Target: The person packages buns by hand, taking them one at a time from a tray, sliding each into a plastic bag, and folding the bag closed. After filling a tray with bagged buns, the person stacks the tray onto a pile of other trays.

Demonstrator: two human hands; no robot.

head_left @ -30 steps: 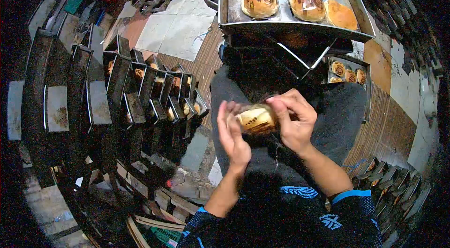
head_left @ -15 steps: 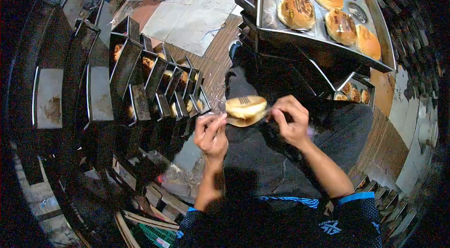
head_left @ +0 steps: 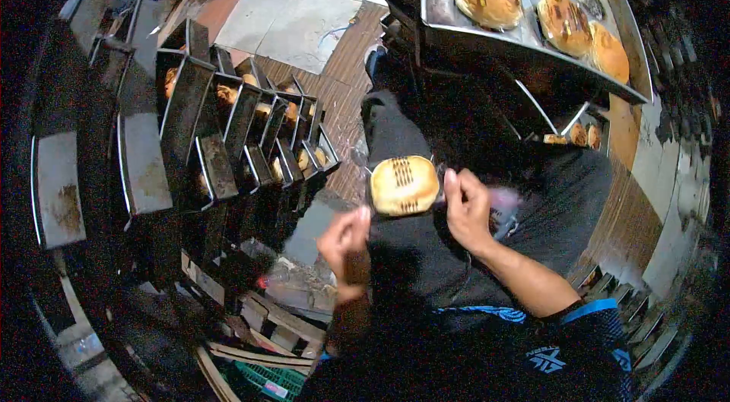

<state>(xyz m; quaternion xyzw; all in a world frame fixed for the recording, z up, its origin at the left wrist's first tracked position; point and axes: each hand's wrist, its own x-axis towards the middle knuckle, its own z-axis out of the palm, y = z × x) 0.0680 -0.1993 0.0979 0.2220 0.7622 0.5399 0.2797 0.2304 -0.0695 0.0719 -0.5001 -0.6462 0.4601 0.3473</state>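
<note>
A round golden bun (head_left: 404, 186) with dark printed-looking marks on its top sits between my hands, above my lap. Thin clear plastic seems to surround it, with small corners sticking out at its upper edge. My left hand (head_left: 344, 242), blurred, has its fingers pinched at the lower left of the bun. To the right, my right hand (head_left: 468, 208) is closed in a pinch at the plastic's edge. Next to that hand, a clear wrapper with purple print (head_left: 503, 210) lies on my dark trousers.
A metal tray (head_left: 445, 3) at the upper right bears several buns, some with dark markings. More stacked metal trays (head_left: 144, 159) stand on the left, several with buns inside. A green plastic crate (head_left: 266, 379) and wooden slats are at the lower left.
The bun has tipped so its marked top faces me more. My left hand has moved slightly down, and my right hand slightly left. The view has shifted a little.
</note>
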